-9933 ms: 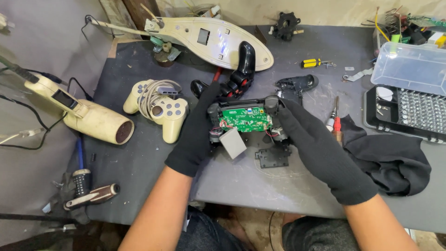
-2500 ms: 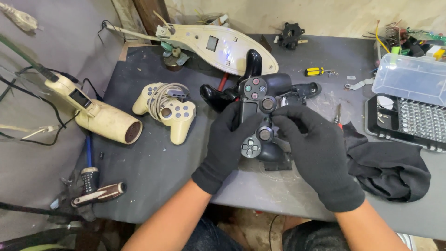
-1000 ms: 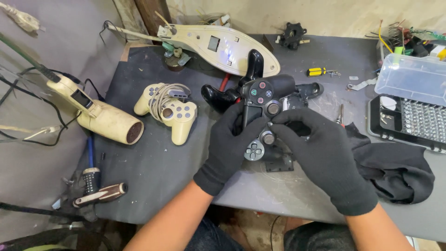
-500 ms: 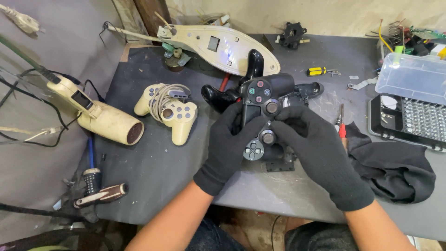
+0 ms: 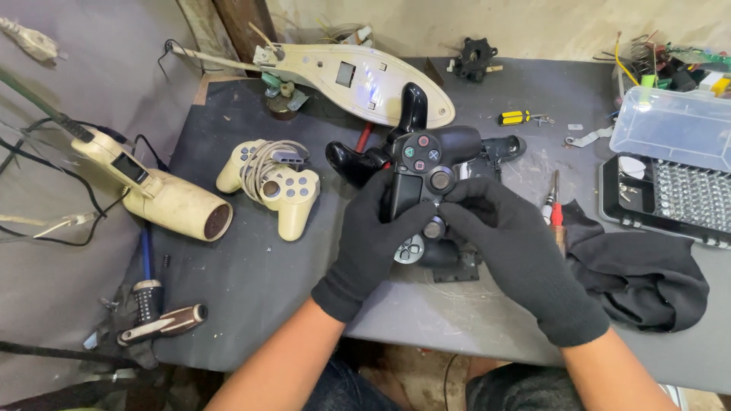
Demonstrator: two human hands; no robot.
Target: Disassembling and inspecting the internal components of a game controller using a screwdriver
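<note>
— Gamepad (image 5: 420,176), the black one: where is it sitting?

— It is being held up over the middle of the grey table (image 5: 251,289), turned on end, with its face buttons and two thumbsticks facing the camera. A second black shell (image 5: 352,161) is lying just behind it on the left.

— Which hand is doing what?

— The left hand (image 5: 371,245), in a black glove, is curling its fingers around the gamepad's lower left side and gripping it. The right hand (image 5: 512,255), gloved too, is closing on the right side, its fingertips pressing near the lower thumbstick. Both are holding the gamepad between them.

— What is lying around?

— A cream gamepad (image 5: 272,185) with its cord wound on it is resting to the left, well apart from the hands. A cream dryer-shaped tool (image 5: 164,196) is lying further left. A black cloth (image 5: 643,272) is bunching up on the right, just beside the right wrist, and a red screwdriver (image 5: 555,211) is lying between it and the hands. A clear-lidded bit case (image 5: 670,179) is standing open at the far right.
</note>
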